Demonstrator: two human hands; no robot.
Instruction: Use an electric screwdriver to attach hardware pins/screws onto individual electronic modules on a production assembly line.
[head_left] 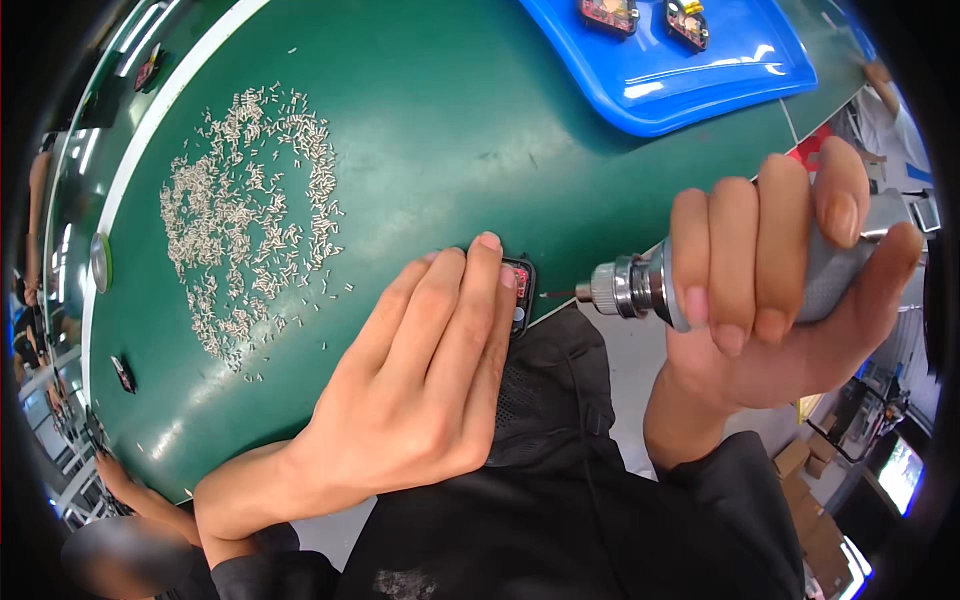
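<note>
My left hand (420, 365) is closed over a small black device casing (529, 290) at the table's near edge. Its fingers lie together across the casing and hide most of it. A bit of red circuit board shows past the fingertips. In my right hand (770, 280) is a grey electric screwdriver (637, 287) with a silver chuck, fingers wrapped around its body. The thin bit points left at the casing, a short gap away. Something small and pale sits at the bit's tip, too small to make out.
Many small silver screws (235, 215) lie scattered on the green table (430, 130). A blue tray (640, 120) at the far right holds two similar open devices (686, 25). A small dark part (123, 373) and a round tin (100, 262) lie left. Another person's arm (145, 495) reaches in lower left.
</note>
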